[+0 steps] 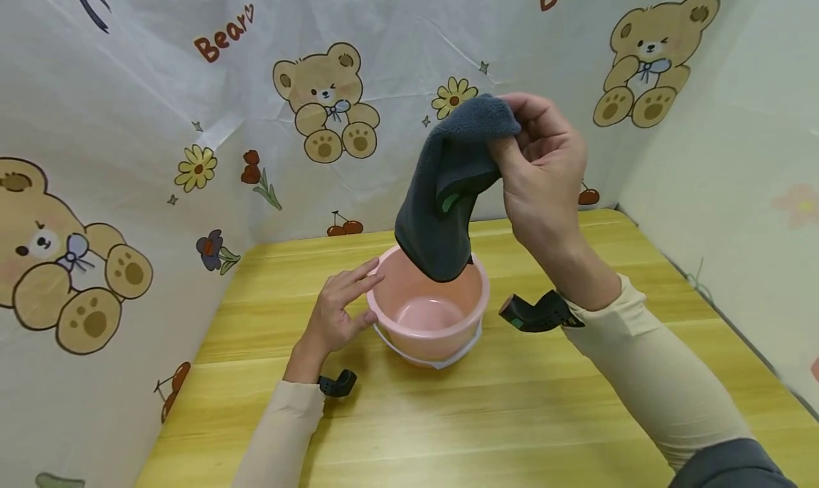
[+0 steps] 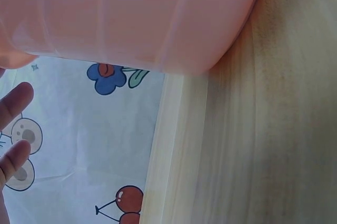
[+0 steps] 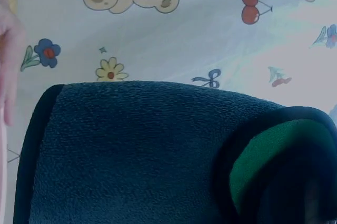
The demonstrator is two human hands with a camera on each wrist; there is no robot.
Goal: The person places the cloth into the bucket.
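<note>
My right hand [image 1: 544,164] pinches a dark blue-grey fleecy cloth [image 1: 441,189] by its upper corner between thumb and fingers. The cloth hangs folded over, its lower end overlapping the mouth of a pink bucket [image 1: 480,306] in the head view. Close up in the right wrist view, the cloth [image 3: 131,150] shows a black bound edge and a green patch. At the bucket's left side is my left hand [image 1: 342,303], fingers extended with the tips at the rim. The left wrist view shows the ribbed wall of the bucket [image 2: 131,19] above and two fingertips at the left edge.
The bucket stands upright on a yellow wood-grain table [image 1: 512,410], its white handle [image 1: 441,363] lowered at the front. A pale sheet printed with bears [image 1: 409,18] hangs behind and along the left side. Small black devices [image 1: 534,314] are strapped to both wrists.
</note>
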